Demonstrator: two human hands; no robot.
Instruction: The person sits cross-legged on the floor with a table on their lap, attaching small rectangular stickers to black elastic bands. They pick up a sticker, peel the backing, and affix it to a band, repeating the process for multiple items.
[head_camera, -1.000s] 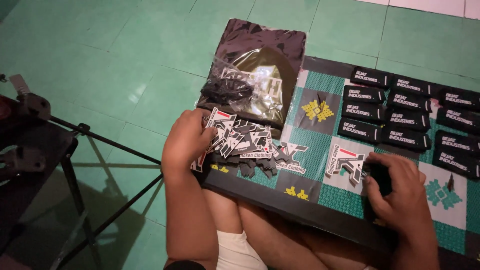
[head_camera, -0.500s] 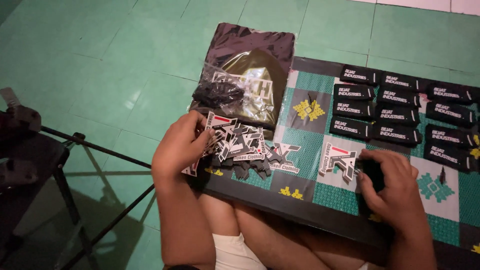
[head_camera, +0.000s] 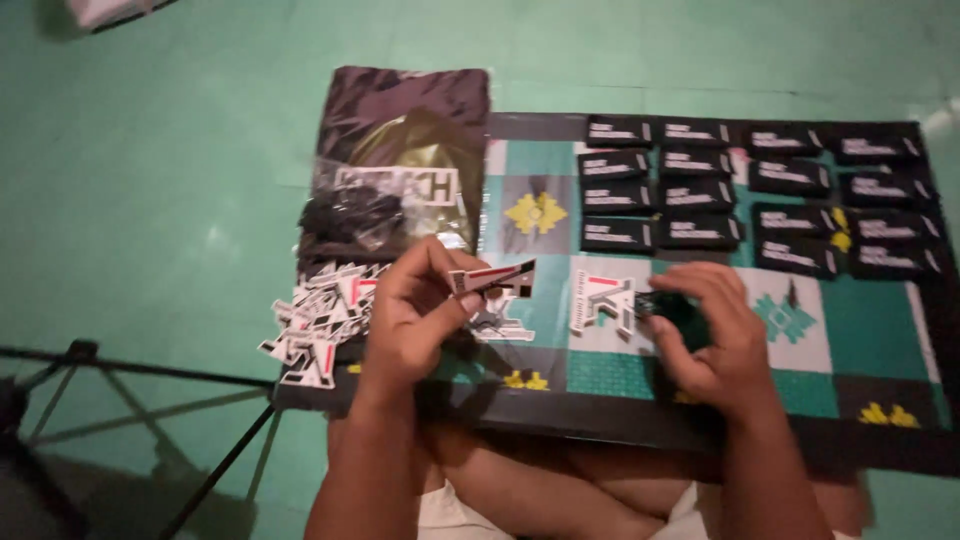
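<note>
My left hand (head_camera: 415, 310) pinches a cut-out sticker (head_camera: 495, 277), white with black and red, and holds it just above the patterned board (head_camera: 850, 345). A pile of the same stickers (head_camera: 320, 315) lies at the board's left edge, beside that hand. My right hand (head_camera: 715, 335) is closed around a small dark item (head_camera: 665, 305) near the board's middle. One larger sticker (head_camera: 605, 303) lies flat on a white square between my hands.
Several black rectangular labels (head_camera: 760, 180) lie in rows on the far right of the board. A clear bag with a dark folded garment (head_camera: 405, 165) rests at the far left. A tripod leg (head_camera: 130, 370) crosses the green floor on my left.
My left hand has lifted one sticker off the pile and brought it toward the middle. My right hand stayed on the small dark item. The camera has moved closer.
</note>
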